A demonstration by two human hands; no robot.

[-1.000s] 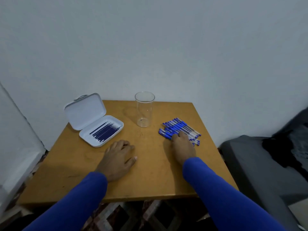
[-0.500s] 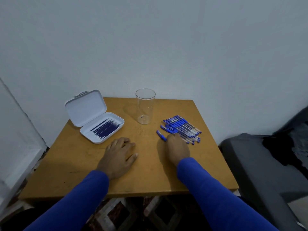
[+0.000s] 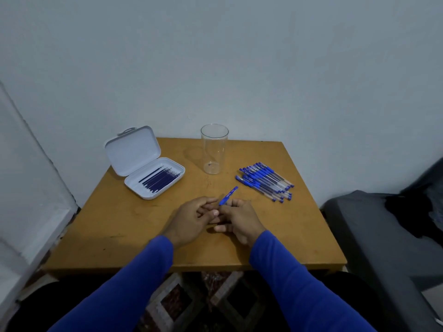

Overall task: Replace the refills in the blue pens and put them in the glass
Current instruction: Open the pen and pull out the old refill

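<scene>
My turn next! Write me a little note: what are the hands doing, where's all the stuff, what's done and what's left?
Hands: right hand holds one blue pen, cap end pointing away; left hand meets it at the pen, its grip hidden.
Things: pile of pens on the table to the right; open white case with refills to the left; glass upright between them, empty.
Done: one pen picked.
Left: swap its refill, drop it in the glass, then do the others.
</scene>
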